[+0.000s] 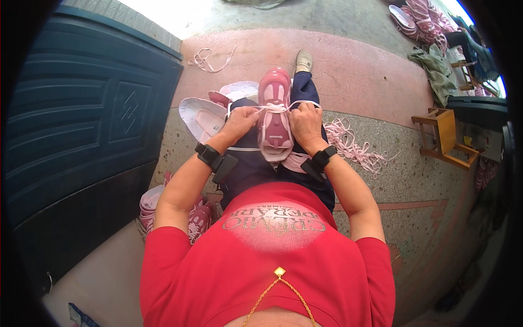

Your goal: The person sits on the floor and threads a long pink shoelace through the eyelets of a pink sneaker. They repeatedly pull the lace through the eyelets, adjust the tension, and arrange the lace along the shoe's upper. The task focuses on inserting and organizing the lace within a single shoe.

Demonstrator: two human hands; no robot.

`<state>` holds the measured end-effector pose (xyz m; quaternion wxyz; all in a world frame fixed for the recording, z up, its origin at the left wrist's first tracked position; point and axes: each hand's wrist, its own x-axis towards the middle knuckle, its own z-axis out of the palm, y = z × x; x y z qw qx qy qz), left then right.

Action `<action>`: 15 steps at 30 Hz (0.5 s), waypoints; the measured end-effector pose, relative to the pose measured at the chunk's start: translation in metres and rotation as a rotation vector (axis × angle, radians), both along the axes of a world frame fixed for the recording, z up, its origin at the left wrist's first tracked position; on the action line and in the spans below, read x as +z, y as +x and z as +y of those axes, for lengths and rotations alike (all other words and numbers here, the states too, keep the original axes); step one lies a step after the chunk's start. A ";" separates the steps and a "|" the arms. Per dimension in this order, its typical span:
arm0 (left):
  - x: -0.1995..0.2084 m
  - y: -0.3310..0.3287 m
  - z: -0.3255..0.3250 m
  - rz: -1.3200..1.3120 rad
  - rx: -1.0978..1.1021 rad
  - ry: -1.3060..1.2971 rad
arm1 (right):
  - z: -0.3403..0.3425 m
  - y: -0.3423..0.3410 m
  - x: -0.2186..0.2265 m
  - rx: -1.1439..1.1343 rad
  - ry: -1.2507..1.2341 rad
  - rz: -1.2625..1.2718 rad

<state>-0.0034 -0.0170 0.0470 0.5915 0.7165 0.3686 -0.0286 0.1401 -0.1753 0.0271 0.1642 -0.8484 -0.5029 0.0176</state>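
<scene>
A pink sneaker (275,133) lies across my lap, its toe pointing away from me. A pale shoelace (262,107) crosses the top of it and stretches out to both sides. On the left of the shoe, my left hand (242,122) pinches one end of the lace. My right hand (306,123) is closed on the other side, against the shoe, with lace looping above its knuckles. The lace crossing sits in the middle, at the shoe's throat. Exactly how the right fingertips grip is partly hidden.
White-soled shoe pieces (202,121) lie left of my knees. Loose pink laces (357,144) are heaped to the right, and a stray lace (210,60) lies far left. More pink shoes (199,220) sit by my left hip. A wooden stool (448,137) stands right; a dark blue door (90,98) is left.
</scene>
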 end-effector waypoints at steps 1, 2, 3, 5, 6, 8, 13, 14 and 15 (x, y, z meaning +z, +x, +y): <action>-0.005 -0.007 0.000 0.026 0.003 0.028 | 0.001 -0.003 0.005 0.002 -0.017 -0.008; -0.016 -0.013 0.002 0.042 0.013 0.103 | 0.002 -0.005 0.011 0.020 -0.075 0.023; -0.017 -0.013 0.001 0.050 -0.041 0.223 | 0.001 -0.006 0.011 0.018 -0.103 0.049; -0.019 -0.013 0.000 0.067 -0.150 0.464 | -0.001 -0.007 0.010 0.011 -0.160 0.100; -0.019 -0.012 -0.001 0.054 -0.189 0.548 | -0.001 -0.006 0.009 0.018 -0.166 0.108; -0.020 -0.009 -0.003 0.030 -0.267 0.715 | 0.000 -0.005 0.004 0.030 -0.176 0.125; -0.005 0.002 -0.003 0.140 -0.505 1.020 | 0.000 -0.003 -0.011 0.053 -0.096 0.134; -0.002 0.003 -0.003 0.133 -0.556 1.071 | -0.001 -0.002 -0.015 0.059 -0.064 0.142; -0.001 0.004 -0.003 0.136 -0.587 1.109 | -0.001 -0.002 -0.014 0.062 -0.055 0.158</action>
